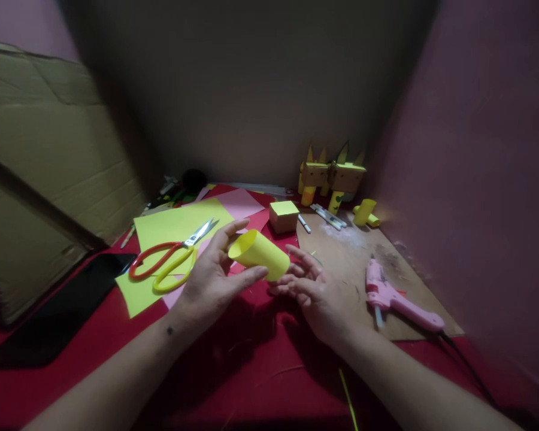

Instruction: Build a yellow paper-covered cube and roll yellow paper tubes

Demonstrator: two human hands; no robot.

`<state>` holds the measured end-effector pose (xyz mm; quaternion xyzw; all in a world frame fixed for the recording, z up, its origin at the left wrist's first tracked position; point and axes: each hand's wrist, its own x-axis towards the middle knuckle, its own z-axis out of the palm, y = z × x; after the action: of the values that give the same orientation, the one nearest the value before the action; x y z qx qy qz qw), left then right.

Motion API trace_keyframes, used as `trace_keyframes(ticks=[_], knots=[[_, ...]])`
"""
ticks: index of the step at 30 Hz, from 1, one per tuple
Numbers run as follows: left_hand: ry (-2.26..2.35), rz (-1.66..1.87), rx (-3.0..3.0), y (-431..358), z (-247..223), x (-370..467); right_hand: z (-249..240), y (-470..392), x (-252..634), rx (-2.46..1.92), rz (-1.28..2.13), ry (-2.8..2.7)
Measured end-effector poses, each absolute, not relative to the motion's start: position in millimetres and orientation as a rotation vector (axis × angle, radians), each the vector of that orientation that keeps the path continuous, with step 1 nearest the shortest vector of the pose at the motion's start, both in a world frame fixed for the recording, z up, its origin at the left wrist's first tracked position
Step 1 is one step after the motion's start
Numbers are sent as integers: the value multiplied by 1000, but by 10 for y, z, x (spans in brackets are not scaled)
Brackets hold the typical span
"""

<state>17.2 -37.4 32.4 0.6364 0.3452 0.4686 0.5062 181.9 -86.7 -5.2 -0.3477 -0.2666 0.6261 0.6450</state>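
A yellow paper tube lies tilted in my left hand, its open end facing up and left. My left thumb presses the near side, and the other fingers go behind it. At the tube's lower right end is my right hand, fingers apart and curved; whether the fingertips touch the paper I cannot tell. Scissors with one red and one yellow handle rest left of my left hand on yellow paper. Beyond the tube stands a small cardboard box with a yellow top.
A pink glue gun with a cord lies on a cardboard sheet at right. Behind are markers, two cardboard animal figures and more yellow tubes. A black flat object lies left, beside a cardboard panel.
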Motion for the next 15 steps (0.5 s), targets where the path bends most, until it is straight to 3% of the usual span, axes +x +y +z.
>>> trace_keyframes(ticks=[9, 15], knots=[[819, 770, 2179, -69, 330, -49, -39, -740, 2077, -1014, 1074, -574], [727, 615, 2224, -100, 125, 37, -30, -764, 2069, -1098, 1118, -652]])
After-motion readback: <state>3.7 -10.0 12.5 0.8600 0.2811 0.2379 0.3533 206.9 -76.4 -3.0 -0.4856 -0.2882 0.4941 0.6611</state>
